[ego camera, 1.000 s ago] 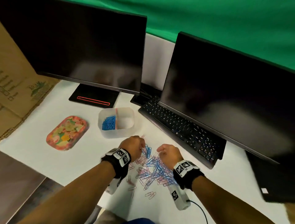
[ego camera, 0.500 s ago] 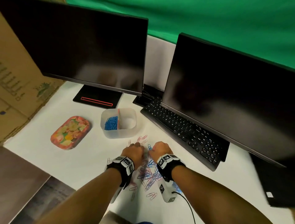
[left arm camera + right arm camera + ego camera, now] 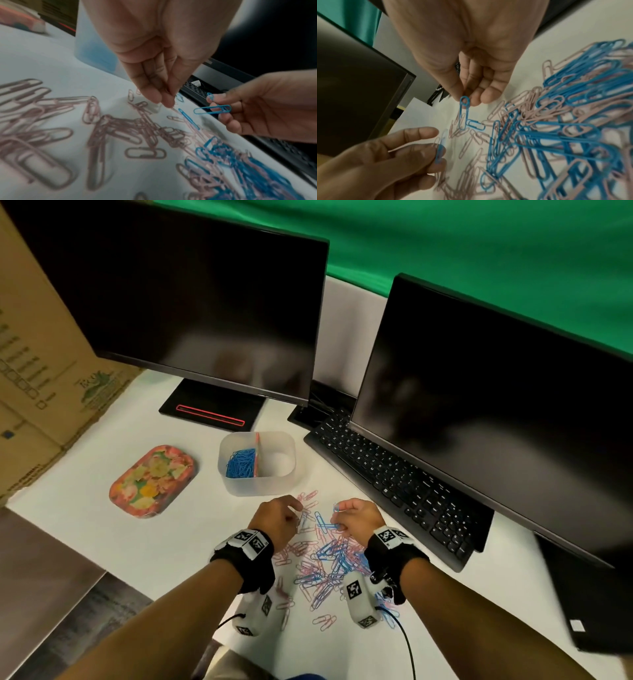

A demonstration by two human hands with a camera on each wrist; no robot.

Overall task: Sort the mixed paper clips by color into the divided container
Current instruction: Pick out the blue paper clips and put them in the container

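My right hand (image 3: 356,517) pinches blue paper clips (image 3: 212,109); my left hand (image 3: 277,518) pinches another above the mixed pile (image 3: 329,563) on the surface. I should shake off snagged pink ones, then drop into the container's (image 3: 257,487) blue-filled left compartment.

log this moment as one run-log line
right hand: pinches blue clips | left hand: pinches blue clip | container: blue left, right empty | pile: mixed

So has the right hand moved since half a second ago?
Yes. The right hand, pinching a blue clip, has drawn right, away from the left hand; both were pressed together just below the container, and now a gap shows between them.
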